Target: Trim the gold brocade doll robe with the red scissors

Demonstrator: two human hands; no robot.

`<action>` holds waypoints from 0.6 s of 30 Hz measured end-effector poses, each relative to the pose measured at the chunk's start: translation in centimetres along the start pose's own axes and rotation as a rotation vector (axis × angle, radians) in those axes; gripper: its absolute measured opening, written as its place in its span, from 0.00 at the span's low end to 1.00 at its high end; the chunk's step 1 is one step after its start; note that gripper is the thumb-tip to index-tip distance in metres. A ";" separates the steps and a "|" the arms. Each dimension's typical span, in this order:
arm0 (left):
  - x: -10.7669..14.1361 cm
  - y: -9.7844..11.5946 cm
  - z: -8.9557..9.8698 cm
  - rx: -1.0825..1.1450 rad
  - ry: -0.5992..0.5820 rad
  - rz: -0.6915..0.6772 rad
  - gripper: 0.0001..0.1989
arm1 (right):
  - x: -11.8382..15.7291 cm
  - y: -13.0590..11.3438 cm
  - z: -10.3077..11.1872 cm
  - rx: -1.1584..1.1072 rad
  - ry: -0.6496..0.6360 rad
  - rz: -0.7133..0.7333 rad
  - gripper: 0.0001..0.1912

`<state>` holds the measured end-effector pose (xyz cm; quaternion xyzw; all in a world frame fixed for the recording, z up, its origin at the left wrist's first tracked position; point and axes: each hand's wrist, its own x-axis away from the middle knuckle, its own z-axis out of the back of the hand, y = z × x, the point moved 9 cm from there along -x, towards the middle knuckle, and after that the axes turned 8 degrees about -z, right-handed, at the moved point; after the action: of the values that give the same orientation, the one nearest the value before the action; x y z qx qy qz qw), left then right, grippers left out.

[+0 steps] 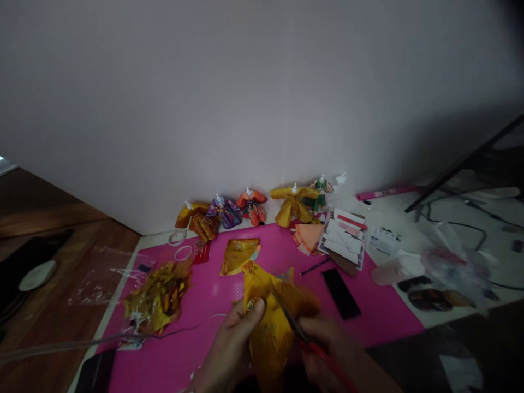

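Note:
My left hand [235, 344] pinches a piece of golden-yellow fabric [268, 327] with a printed pattern, its thumb lying on top. Red-handled scissors [317, 349] are in my right hand [331, 344], which is blurred. Their dark blades reach up and left onto the fabric. Beyond my hands, another golden piece [239, 255] lies flat on the pink mat [204, 305]. At the left of the mat sits a crumpled pile of golden scraps [159, 297].
Small headless dressed figures, including a purple one [224, 212] and an orange one [251, 206], lean along the wall. To the right are papers [344, 236], a black phone [341, 293], a white bottle [399, 268] and a plastic bag [454, 262]. A cord crosses the lower left.

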<state>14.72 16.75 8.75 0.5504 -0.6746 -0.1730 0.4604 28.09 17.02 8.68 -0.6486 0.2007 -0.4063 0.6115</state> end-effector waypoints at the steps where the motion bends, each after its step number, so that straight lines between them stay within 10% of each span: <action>1: 0.0 0.0 0.0 0.001 -0.002 -0.006 0.12 | 0.0 -0.2 -0.1 -0.005 -0.020 0.000 0.28; 18: -0.5 -0.1 0.5 -0.001 0.050 -0.023 0.15 | -0.6 -3.3 -0.3 -0.047 -0.089 0.036 0.32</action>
<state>14.41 16.99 8.23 0.5620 -0.6565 -0.1648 0.4753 26.75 17.86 11.61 -0.6765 0.1945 -0.3612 0.6116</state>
